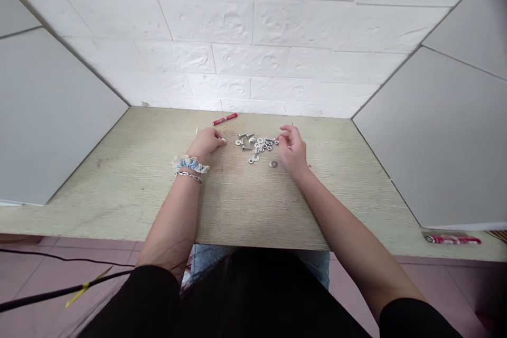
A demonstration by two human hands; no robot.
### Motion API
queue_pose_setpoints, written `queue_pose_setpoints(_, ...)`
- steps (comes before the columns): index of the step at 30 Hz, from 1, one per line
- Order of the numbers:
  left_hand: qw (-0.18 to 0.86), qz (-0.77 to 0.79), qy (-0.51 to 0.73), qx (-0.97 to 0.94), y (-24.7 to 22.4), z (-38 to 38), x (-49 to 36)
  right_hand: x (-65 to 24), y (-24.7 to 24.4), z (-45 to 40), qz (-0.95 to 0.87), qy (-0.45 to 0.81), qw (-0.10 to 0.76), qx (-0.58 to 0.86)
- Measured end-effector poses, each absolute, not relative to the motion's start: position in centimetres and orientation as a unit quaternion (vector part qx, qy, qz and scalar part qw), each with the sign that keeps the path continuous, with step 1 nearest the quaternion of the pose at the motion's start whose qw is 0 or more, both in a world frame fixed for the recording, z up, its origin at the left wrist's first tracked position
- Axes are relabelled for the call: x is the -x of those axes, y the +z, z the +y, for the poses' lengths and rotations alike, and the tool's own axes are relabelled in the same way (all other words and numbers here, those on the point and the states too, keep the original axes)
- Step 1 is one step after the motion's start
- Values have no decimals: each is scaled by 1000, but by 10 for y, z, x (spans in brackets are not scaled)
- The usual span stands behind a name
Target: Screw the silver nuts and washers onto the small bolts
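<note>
A loose pile of metal hardware lies on the wooden tabletop between my hands. It holds several bolts (247, 148), flat washers (260, 140) and nuts (270, 148). One washer (273, 164) sits apart at the near right. To the left of the pile, my left hand (206, 142) rests low with its fingers curled together; a small pale spot shows at the tips, too small to name. At the right edge, my right hand (292, 150) has bent fingers, thumb and fingertips close by a nut (277, 142). Whether it grips anything there is hidden.
A red marker-like tube (224, 119) lies behind the pile near the white brick-pattern wall (233, 58). Another red tube (453, 240) lies at the front right edge. Grey panels (59, 116) stand on both sides. Black cables (59, 296) hang at the lower left.
</note>
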State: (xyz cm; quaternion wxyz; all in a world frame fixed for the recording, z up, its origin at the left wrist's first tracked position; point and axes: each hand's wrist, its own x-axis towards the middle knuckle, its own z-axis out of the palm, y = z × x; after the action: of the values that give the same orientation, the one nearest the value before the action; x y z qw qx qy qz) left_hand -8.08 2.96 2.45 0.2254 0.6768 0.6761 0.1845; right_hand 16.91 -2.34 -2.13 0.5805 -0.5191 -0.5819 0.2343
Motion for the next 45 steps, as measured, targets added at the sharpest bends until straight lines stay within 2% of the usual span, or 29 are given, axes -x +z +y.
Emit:
queue_pose_setpoints(9, 257, 655, 252, -665, 20, 28, 65, -161, -23, -27, -610, 236, 557, 512)
queue_pose_setpoints(17, 508, 488, 397, -589, 33, 16, 41, -152, -15, -37, -640, 237, 549, 482)
queue_pose_setpoints(24, 648, 424, 340, -533, 30, 0, 16, -142, -16, -41, -618, 259, 563, 484)
queue_pose_setpoints(27, 670, 415, 318, -527, 29, 1, 16, -143, -15, -40, -609, 277, 553, 496)
queue_pose_setpoints(29, 644, 430, 333, -538, 29, 5, 22, -144, -13, -39, -604, 282, 553, 499)
queue_pose_setpoints(31, 558, 492, 353, -567, 27, 11, 30, -146, -11, -39, -597, 284, 561, 498)
queue_pose_setpoints(34, 309, 624, 309, -648, 22, 22, 43, -148, -11, -38, -590, 283, 570, 497)
queue_pose_setpoints(36, 182, 649, 248, -696, 17, 27, 50, -149, -11, -38, -595, 274, 571, 495)
queue_pose_setpoints(39, 111, 651, 164, -733, 11, 28, 53, -150, -14, -37, -619, 249, 564, 486)
queue_pose_setpoints(45, 61, 638, 97, -762, 8, 21, 49, -150, -18, -33, -663, 205, 550, 464)
